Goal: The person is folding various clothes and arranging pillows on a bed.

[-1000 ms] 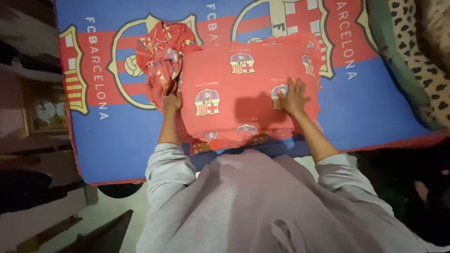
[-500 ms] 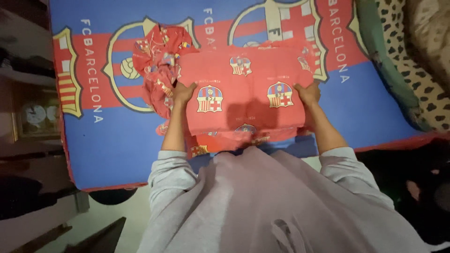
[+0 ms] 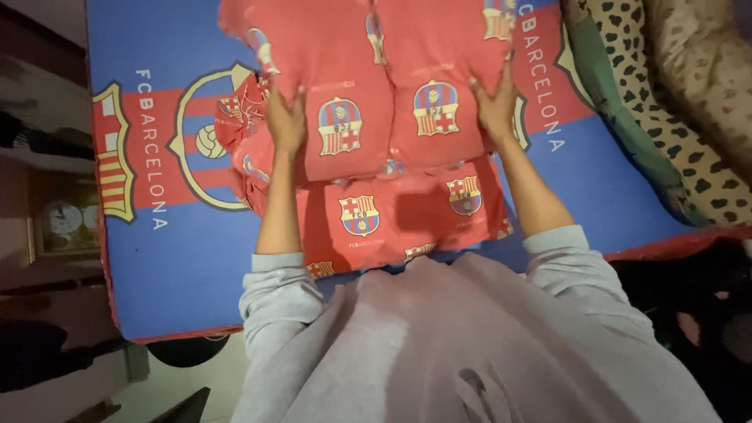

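Lifting a red pillow off the bed, raised above a second red pillow that lies flat at the near edge. Crest-patterned, soft and bulky, so likely to sag between the grips. Left hand clamped on the lifted pillow's left side, fingers spread over the cover; right hand clamped on its right side, palm pressed in. Both hands closed on it, well apart from each other, one at each edge.

Best kept level: equal pressure from both sides, grips near the lower corners so the filling does not slump. Cover looks loose, so pinching fabric alone risks slipping; better to press through to the filling. Worth watching the far end, which runs out of the top of the view and cannot be judged.

Just left of the lower pillow, a crumpled red cloth bunched on the blue and red sheet, close enough to snag; best cleared upward, not sideways. Leopard-print blanket along the bed's right side, well apart. Grey sleeves pushed up, clear of the work.
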